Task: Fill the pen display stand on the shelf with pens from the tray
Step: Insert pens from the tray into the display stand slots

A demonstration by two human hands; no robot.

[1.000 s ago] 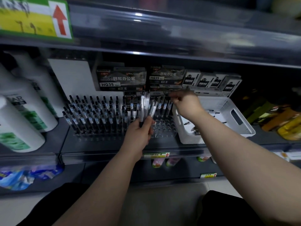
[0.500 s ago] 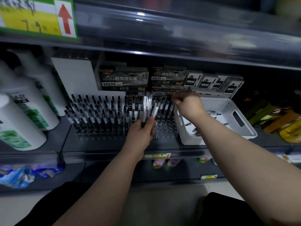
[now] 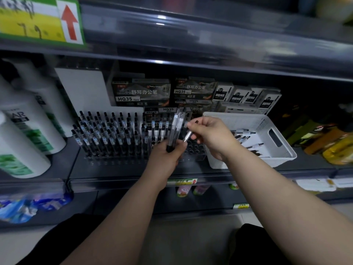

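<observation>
Left fingers (image 3: 180, 150) round pen bundle (image 3: 175, 129), right fingers (image 3: 199, 125) round one pen (image 3: 188, 136); pens (image 3: 243, 139) in tray (image 3: 277, 159)

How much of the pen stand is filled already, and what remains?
Most of the display stand already holds pens; the holes at its right end are empty. The left hand grips a bundle of pens, the right hand pinches one pen. A few pens lie in the white tray.

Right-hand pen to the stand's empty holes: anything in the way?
Nothing visible. The pen in the right hand is angled tip-down toward the empty holes; the left hand and its pen bundle sit close on the left, beside that path.
</observation>
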